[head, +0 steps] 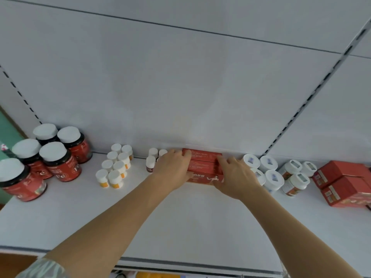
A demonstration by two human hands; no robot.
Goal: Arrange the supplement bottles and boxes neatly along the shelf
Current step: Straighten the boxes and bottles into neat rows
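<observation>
Two hands, left (172,167) and right (234,177), clasp red boxes (202,164) endwise; long axis apparently parallels back wall.

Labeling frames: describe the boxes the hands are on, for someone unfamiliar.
Middle of the white shelf, against the back wall: long red boxes lying flat between both hands. Unlike the squarer red boxes at far right, they are slim, flanked by white-capped bottles.

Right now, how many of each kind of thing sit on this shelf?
Large red jars: 5
Small orange-label bottles: 8
Small dark-label bottles: 3 visible
Long red boxes: 3
Medium white bottles: 7
Square red boxes: 2 visible
Total: 28 visible
</observation>
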